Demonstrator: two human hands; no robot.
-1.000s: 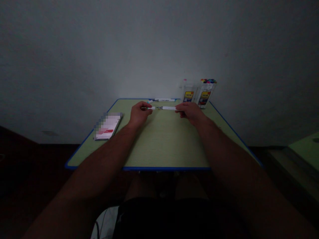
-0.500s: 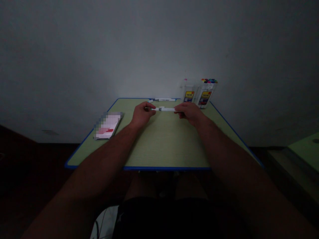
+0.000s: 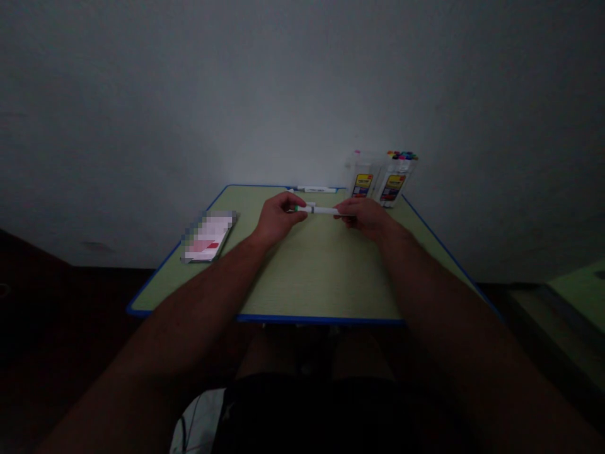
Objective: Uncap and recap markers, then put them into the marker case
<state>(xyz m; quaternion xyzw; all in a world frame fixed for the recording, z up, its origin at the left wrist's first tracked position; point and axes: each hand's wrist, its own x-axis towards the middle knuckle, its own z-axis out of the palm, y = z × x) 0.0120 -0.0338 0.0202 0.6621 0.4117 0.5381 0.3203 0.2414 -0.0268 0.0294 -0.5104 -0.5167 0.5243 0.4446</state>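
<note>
Cap (image 3: 304,209) and marker (image 3: 326,210) now joined; tip out of sight.
A second ago a gap shows between cap and bare tip; now the green-ended cap meets the marker, which looks closed, though whether fully seated I cannot tell. Left hand (image 3: 278,217) pinches the cap, right hand (image 3: 363,214) grips the marker's other end. Marker spans the two hands, roughly level, over the table (image 3: 326,277), nearer than the spare marker (image 3: 319,189).
</note>
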